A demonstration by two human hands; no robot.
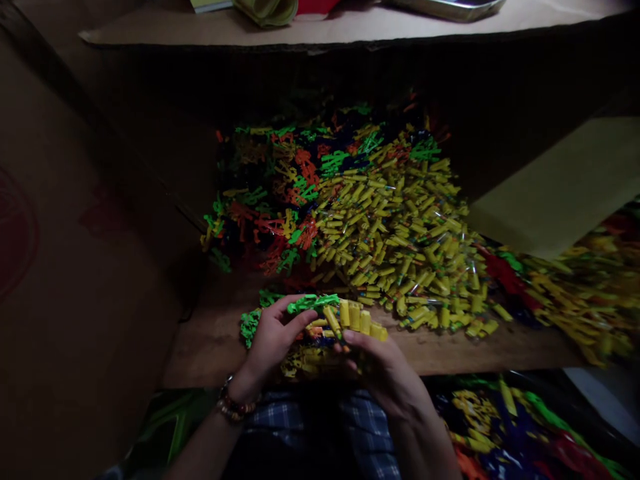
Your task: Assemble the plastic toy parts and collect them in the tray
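My left hand (273,337) pinches a green plastic toy piece (313,303) between thumb and fingers at the near edge of a wooden board (210,347). My right hand (383,370) holds a row of small yellow plastic tubes (357,317) right beside that green piece. The two hands are close together, with the green piece touching the yellow tubes. A beaded bracelet (233,405) circles my left wrist. More yellow pieces lie under my hands, partly hidden.
A big heap of yellow tubes (400,233) covers the board, with green, orange and red pieces (285,193) behind and to its left. Cardboard walls (75,267) stand left and back. A yellow sheet (560,193) lies right, colourful bags (500,427) below.
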